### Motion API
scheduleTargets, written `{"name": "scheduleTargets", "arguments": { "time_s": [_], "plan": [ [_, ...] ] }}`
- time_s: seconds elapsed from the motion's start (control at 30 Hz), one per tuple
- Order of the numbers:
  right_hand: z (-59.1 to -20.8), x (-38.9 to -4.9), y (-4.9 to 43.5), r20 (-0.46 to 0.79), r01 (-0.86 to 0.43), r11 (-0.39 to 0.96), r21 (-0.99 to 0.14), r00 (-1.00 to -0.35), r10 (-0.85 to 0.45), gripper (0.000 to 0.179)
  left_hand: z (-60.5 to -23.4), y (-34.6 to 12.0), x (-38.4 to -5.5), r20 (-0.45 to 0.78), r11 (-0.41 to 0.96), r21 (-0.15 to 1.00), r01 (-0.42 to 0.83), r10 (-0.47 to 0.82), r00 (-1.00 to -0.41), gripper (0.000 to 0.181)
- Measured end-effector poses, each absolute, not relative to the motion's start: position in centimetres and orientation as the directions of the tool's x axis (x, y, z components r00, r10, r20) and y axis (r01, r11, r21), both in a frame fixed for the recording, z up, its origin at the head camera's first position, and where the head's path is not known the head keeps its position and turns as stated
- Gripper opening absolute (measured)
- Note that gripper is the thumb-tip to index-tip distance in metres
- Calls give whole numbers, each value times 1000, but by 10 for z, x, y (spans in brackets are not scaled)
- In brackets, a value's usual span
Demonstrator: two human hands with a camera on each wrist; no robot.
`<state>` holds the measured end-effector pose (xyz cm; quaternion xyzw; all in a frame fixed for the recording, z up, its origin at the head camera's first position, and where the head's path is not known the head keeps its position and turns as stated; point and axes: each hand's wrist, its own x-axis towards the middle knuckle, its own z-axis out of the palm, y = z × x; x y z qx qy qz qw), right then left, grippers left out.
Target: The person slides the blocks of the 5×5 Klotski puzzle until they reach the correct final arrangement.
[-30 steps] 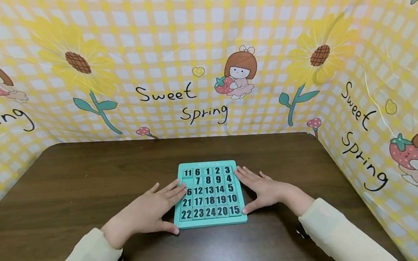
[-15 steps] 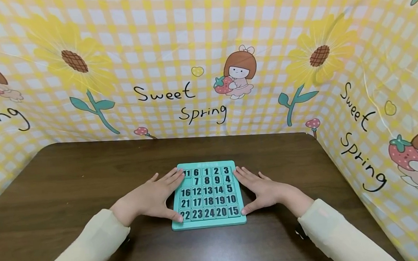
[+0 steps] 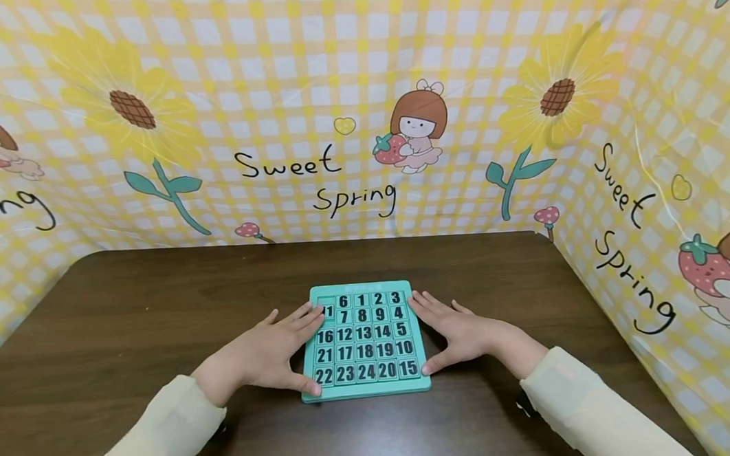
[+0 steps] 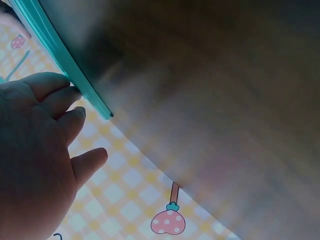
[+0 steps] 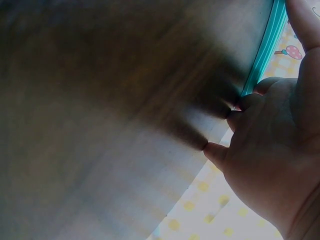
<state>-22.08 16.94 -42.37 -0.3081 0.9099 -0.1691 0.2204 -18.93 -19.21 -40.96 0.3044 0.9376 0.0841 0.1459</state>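
A turquoise sliding number puzzle (image 3: 370, 389) lies flat on the table in the head view. My left hand (image 3: 266, 354) is at its left side, fingers extended, with fingertips over the 11 tile (image 3: 329, 312). That tile sits between the first and second rows of the left column, partly covered by the fingers. The left thumb rests near the bottom left corner, beside the 22 tile (image 3: 324, 376). Along the right edge, my right hand (image 3: 463, 334) touches the frame with straight fingers, its thumb by the 15 tile (image 3: 408, 369). Both wrist views show only the board's side edge.
The dark wooden table (image 3: 158, 301) extends around the puzzle on all sides. Behind it and to both sides hangs a yellow checked cloth (image 3: 257, 68) printed with flowers, figures and lettering.
My left fingers have moved from beside the 16 tile up to the 11 tile, then down a little. The 11 tile has slid down from the top left corner. The right hand stays put.
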Motion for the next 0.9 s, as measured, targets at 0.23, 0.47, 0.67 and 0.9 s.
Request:
{"name": "scheduleTargets", "arguments": {
  "time_s": [0.23, 0.47, 0.67, 0.9],
  "plan": [
    [-423, -221, 170, -300, -482, 754, -447, -713, -634, 118, -411, -191, -178, -228, 805, 245, 541, 590, -774, 122],
    [-423, -221, 170, -296, -488, 751, -445, -711, -637, 118, -409, -191, -176, -202, 796, 217, 565, 602, -772, 118],
    [-423, -221, 169, -295, -487, 754, -441, -715, -634, 118, -406, -182, -189, -169, 776, 217, 592, 627, -760, 110],
    [-423, -221, 168, -298, -486, 756, -438, -715, -632, 119, -407, -167, -206, -193, 766, 235, 598, 640, -744, 103]
  ]
}}
